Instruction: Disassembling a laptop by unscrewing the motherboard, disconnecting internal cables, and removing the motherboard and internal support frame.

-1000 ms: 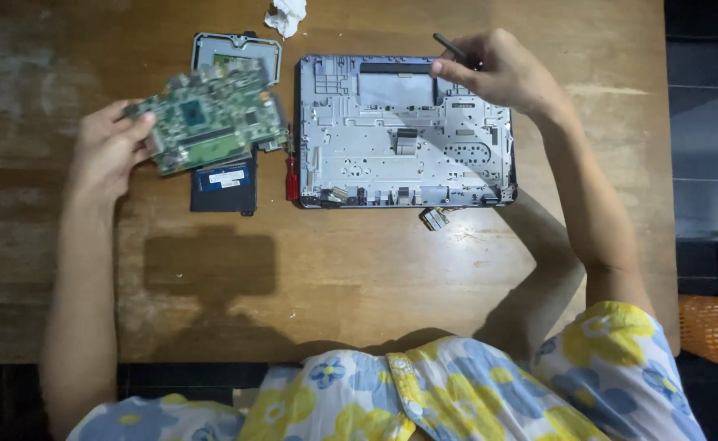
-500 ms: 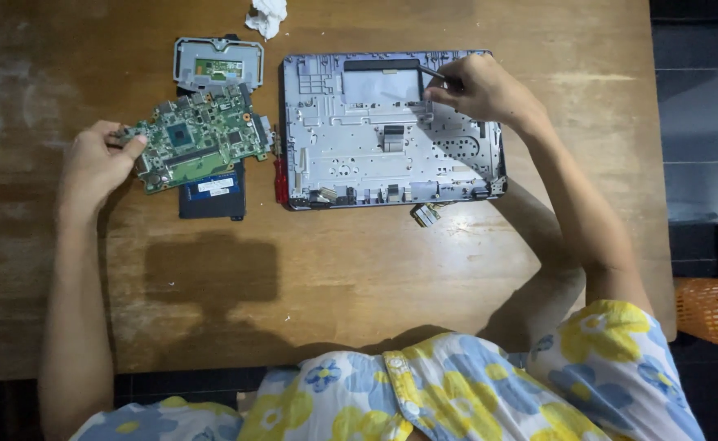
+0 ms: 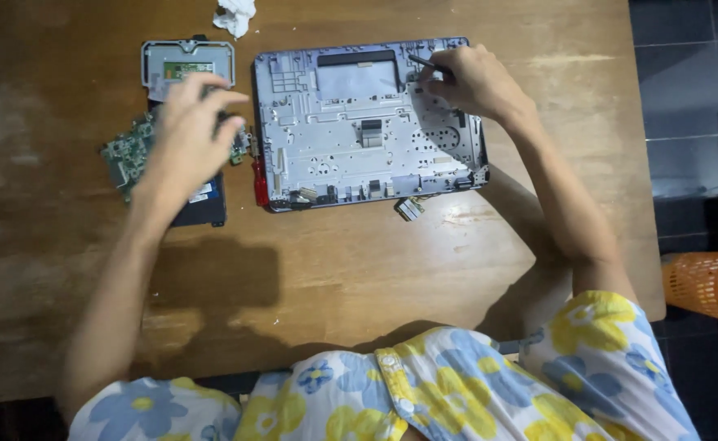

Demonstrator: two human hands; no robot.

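Observation:
An opened grey laptop chassis (image 3: 351,155) lies on the wooden table (image 3: 359,269), its metal inner frame facing up. My right hand (image 3: 477,82) rests over its upper right corner, holding a thin dark tool (image 3: 422,61) whose tip points left onto the frame. My left hand (image 3: 186,135) hovers, blurred and with fingers spread, over a green circuit board (image 3: 126,155) lying left of the chassis. The board partly covers a black flat drive (image 3: 204,208). I cannot see the hand gripping the board.
A small grey cover panel (image 3: 181,61) lies behind the board, with a crumpled white tissue (image 3: 235,15) at the table's far edge. A small loose part (image 3: 410,208) sits just in front of the chassis. An orange basket (image 3: 702,282) stands on the floor at right.
My left hand has lowered the circuit board to the table and now spreads its fingers above it. My right hand has shifted the tool left along the chassis's top edge.

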